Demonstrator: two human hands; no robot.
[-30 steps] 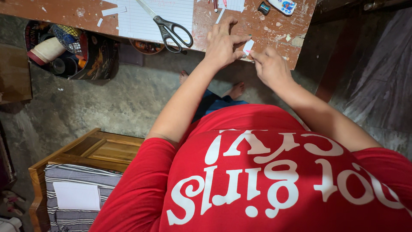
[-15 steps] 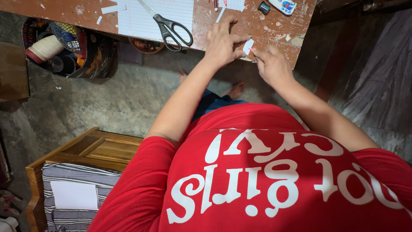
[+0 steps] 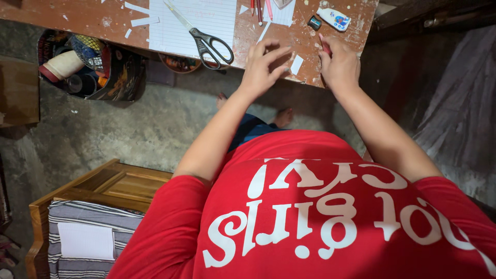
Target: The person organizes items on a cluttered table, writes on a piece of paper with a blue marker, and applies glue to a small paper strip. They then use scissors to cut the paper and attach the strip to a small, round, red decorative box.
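View: looking down from the person's head over a red shirt with white lettering, arms reaching toward the top of the frame
Table (image 3: 93, 18): worn reddish-brown top with chipped paint, running along the upper edge of the frame
Left hand (image 3: 262, 64): upper centre, fingers spread and loosely curved, tips resting on the table edge, gripping nothing
Paper slip (image 3: 296, 65): small white piece lying flat on the table just right of the left hand's fingertips, between the two hands
Right hand (image 3: 338, 62): upper right of centre, fingers curled over something small and reddish pressed to the table; what it is cannot be told
Scissors (image 3: 206, 39): black handles, blades open, lying on a lined white sheet (image 3: 191, 20) left of the left hand
Small items: a white tube (image 3: 335, 18) and a dark sharpener (image 3: 314, 22) near the top, above the right hand; red pencils (image 3: 261, 9) at the top edge
Floor: grey concrete, bare feet (image 3: 281, 116) under the table, a basket of clutter (image 3: 90, 64) at upper left, a wooden bench (image 3: 111, 186) with striped cloth at lower left
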